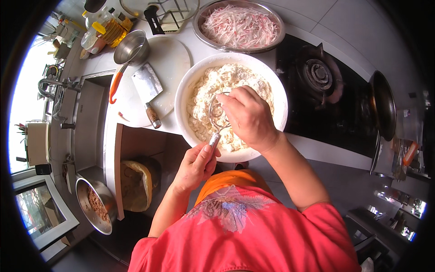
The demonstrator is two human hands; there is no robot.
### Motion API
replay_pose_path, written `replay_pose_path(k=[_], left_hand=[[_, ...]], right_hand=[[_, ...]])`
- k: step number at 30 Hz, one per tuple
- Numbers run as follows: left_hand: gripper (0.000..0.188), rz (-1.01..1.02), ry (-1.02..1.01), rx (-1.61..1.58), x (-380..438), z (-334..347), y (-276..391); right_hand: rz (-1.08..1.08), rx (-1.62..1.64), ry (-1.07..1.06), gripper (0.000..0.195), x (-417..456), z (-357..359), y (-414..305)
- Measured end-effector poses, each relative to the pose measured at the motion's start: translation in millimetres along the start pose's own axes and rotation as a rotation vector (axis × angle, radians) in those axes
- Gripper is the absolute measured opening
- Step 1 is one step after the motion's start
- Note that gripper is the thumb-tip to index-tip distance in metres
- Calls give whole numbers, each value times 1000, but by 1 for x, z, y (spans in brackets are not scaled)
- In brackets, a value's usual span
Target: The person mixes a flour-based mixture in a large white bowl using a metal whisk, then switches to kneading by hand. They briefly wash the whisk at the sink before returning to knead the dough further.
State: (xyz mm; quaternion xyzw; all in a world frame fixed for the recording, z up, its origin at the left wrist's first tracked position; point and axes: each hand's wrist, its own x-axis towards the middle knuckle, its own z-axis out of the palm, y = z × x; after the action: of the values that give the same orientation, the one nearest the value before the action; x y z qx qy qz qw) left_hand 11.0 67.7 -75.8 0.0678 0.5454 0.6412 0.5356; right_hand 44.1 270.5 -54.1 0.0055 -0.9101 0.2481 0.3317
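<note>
A white basin point(180, 105) full of shaggy, floury dough point(217, 80) is in front of me, at the counter's edge. My left hand point(198, 163) grips the handle of a wire dough whisk point(213, 138) at the basin's near rim. The whisk's wire loops lie over the dough with bits of dough on them. Over the basin, the bent fingers of my right hand point(246, 114) pinch at the edge of those loops. The right palm and part of the loops are hidden beneath that hand.
Behind the basin stands a metal bowl of shredded pink-white vegetable point(239, 27). To the left, a round cutting board point(173, 54) bears a cleaver point(148, 81) and a steel ladle point(132, 47). A gas burner point(319, 74) is right. A steel bowl of brown minced filling point(98, 205) sits lower left.
</note>
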Motion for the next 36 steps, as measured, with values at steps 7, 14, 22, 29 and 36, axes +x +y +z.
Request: replay_pose_path(k=[7,14,22,29,36], left_hand=[[39,49,-17,139,-6,4,9],[38,109,17,205,-8,3,13],[38,125,13,113,-5,3,8],[37,196,91,138,0,5,-3],[35,371,223,493,4,3,-23]], right_hand=[[-59,120,78,18,4,-5,3],[12,262,-62,10,8,-12,11],[360,404,54,9,-11,2,4],[970,1154,-29,18,-22,8,9],[1064,1153,-83,14,-30,12,11]])
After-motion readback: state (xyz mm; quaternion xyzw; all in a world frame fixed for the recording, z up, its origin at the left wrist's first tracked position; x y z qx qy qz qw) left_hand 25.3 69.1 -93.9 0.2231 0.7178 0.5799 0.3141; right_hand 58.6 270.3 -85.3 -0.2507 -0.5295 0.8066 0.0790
